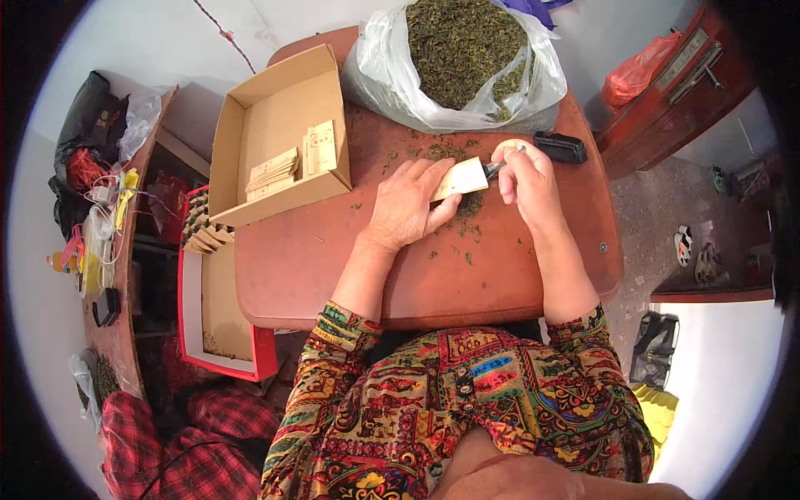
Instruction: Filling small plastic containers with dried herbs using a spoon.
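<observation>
My left hand [409, 200] holds a small cream paper packet [464, 177] between fingers and thumb, low over the red-brown table. The fingers of my right hand [528, 178] are closed on the handle of a small metal spoon or scoop [495, 167], whose far end is at the packet's right-hand end; its tip is hidden. Loose dried tea leaves [447, 150] lie scattered behind and around the packet. Behind my hands stands a large clear plastic bag [394, 94] filled with dried leaves [465, 53]. A cardboard box [281, 209] at the left holds flat paper packets [272, 174] in stacks.
A black object [560, 147] lies on the table [300, 275] beside my right hand. Left and below the table edge is a red-sided box [265, 353] with several filled packets [209, 234]. A cluttered shelf [119, 350] stands farther left. A red door [700, 100] is at the right.
</observation>
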Available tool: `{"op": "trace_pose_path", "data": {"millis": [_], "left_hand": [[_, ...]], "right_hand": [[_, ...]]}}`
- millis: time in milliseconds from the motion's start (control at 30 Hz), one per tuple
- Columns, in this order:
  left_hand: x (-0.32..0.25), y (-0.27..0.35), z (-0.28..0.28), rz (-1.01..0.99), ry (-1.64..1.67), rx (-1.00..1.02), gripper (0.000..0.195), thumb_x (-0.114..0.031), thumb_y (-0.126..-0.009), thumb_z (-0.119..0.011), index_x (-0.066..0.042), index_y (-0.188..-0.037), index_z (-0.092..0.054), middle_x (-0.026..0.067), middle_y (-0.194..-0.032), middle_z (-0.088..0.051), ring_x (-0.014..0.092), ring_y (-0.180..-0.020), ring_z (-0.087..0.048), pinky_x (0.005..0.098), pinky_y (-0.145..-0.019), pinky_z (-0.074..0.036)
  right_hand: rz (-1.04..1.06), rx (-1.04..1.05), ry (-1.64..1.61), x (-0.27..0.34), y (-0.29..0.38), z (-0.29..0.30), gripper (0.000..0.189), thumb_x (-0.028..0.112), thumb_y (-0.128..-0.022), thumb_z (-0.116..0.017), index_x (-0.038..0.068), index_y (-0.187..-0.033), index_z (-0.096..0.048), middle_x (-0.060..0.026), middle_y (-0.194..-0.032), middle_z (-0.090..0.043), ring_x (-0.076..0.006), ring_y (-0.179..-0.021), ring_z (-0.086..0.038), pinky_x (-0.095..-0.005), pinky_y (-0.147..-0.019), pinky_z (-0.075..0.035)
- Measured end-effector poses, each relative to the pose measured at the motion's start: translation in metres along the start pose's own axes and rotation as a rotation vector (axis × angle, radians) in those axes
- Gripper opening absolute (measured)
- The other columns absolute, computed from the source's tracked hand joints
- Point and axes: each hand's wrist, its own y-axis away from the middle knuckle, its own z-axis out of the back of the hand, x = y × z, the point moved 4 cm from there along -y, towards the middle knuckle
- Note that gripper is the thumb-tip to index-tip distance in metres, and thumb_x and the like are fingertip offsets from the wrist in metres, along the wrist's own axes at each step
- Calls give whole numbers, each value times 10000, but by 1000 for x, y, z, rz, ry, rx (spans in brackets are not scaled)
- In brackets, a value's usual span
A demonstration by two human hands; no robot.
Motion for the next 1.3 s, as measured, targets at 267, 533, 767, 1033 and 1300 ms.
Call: {"op": "trace_pose_path", "data": {"millis": [267, 533, 767, 1033, 1300], "left_hand": [[-6, -3, -2, -35, -44, -19, 493, -432, -876, -675, -92, -1229, -624, 116, -1014, -649, 335, -912, -621, 439, -803, -515], [-1, -4, 0, 38, 89, 14, 471, -409, -882, -670, -98, -1233, -614, 126, -1028, -647, 358, -945, -622, 449, -825, -508], [-6, -1, 1, 6, 49, 12, 452, -394, -917, -621, -105, -1264, -598, 135, -1020, -650, 357, -956, -628, 451, -829, -504], [-1, -1, 2, 27, 35, 62, 452, -408, -943, -567, -99, -1272, -579, 144, -1057, -649, 366, -996, -616, 469, -880, -475], [2, -1, -5, 62, 21, 81, 431, -370, -940, -554, -66, -1244, -569, 164, -1100, -659, 376, -1021, -614, 471, -908, -468]], "right_hand": [[42, 23, 114, 9, 8, -23, 240, 185, -1021, -460, 34, -905, -607, 1, -589, -519, -61, -482, -455, -216, -453, -357], [46, -74, -20, 7, 0, 3, 219, 189, -1013, -473, 42, -909, -599, -1, -557, -498, -65, -434, -415, -216, -424, -339], [-94, -37, -285, -11, -6, 6, 197, 190, -1011, -508, 39, -920, -595, 5, -526, -461, -82, -394, -367, -227, -378, -279], [-2, -8, -168, -3, -2, -3, 234, 217, -1036, -482, 50, -915, -592, 9, -547, -473, -70, -425, -396, -222, -405, -314], [177, 15, 153, 17, 10, -12, 230, 172, -1041, -439, 37, -933, -590, 14, -589, -497, -46, -487, -439, -201, -476, -366]]}}
